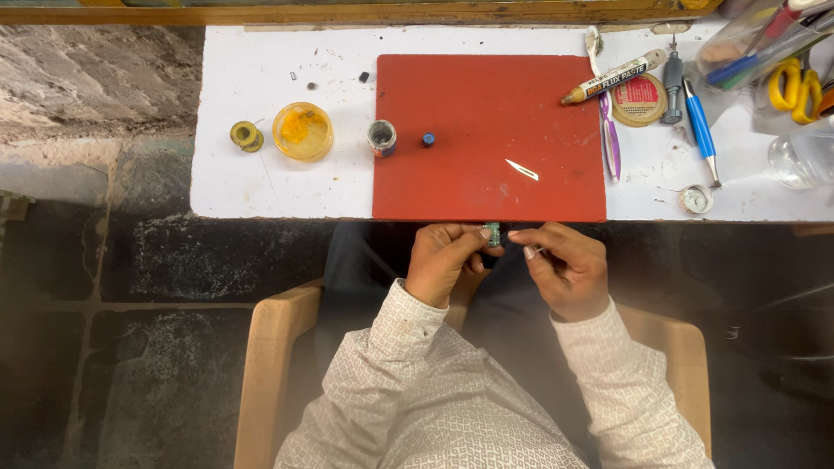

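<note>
Below mat edge (489, 218), green part (493, 233)

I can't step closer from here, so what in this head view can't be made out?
- Small green part between left hand and right hand: too small to identify; fingers cover its sides.
- Thin tool in the right hand's grip: mostly hidden by the fingers.
- Clear box and glass jar: cut off by the frame's right edge.
- Person's lap: hidden under the red mat and arms.
</note>
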